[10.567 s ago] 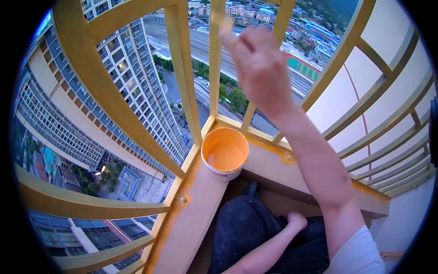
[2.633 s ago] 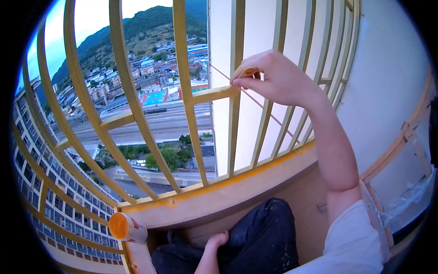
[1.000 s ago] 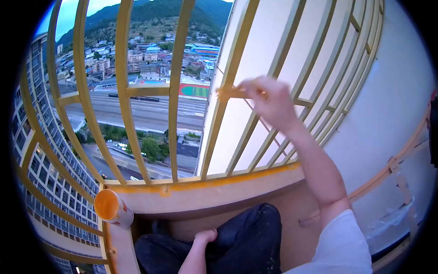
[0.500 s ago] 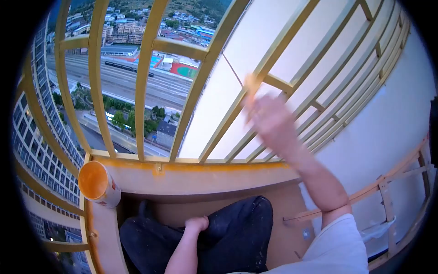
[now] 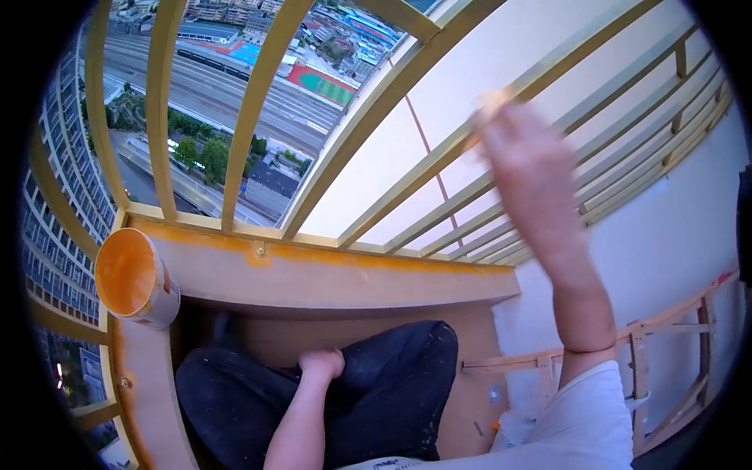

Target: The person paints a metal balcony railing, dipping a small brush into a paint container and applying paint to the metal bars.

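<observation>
My right hand [image 5: 529, 149] is raised at the slanting metal railing bars [image 5: 439, 160], closed around a small orange-stained thing [image 5: 495, 100] pressed against one bar. Motion blur hides what kind of thing it is. My left hand [image 5: 321, 363] rests in my lap on dark trousers, its fingers curled in and nothing seen in them. At the left corner of the ledge stands a white bucket [image 5: 160, 307], its inside coated with orange paint. Orange paint also runs along the ledge [image 5: 313, 274] at the foot of the bars.
Beyond the bars the drop opens onto rail tracks [image 5: 235, 102], trees and buildings far below. A white wall [image 5: 650, 235] rises at the right, with a wooden frame [image 5: 638, 337] leaning by it. My crossed legs [image 5: 313, 399] fill the low space behind the ledge.
My right hand has travelled up along the bar, away from the ledge, with the orange-stained thing. The view has shifted, so the bucket sits higher and further left. My left hand stays in my lap.
</observation>
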